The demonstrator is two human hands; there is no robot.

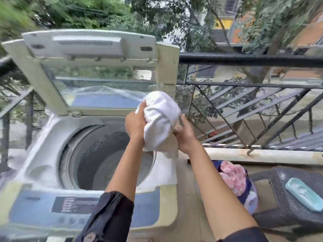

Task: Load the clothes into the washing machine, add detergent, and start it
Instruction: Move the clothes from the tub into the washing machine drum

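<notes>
A top-loading washing machine (43,151) stands at the left with its lid (90,55) raised. Its round drum (104,158) looks dark and I see no clothes in it. A bunched white cloth (161,117) is held above the drum's right rim. My left hand (135,122) grips its left side and my right hand (185,135) grips its right side from below. The machine's blue control panel (75,206) faces me at the bottom. A pile of pink and blue clothes (236,180) lies low to the right of the machine.
A dark woven stool (283,193) at the lower right carries a teal soap dish (305,193). A black metal balcony railing (244,60) runs behind and to the right, above a low ledge (262,154). Trees and buildings lie beyond.
</notes>
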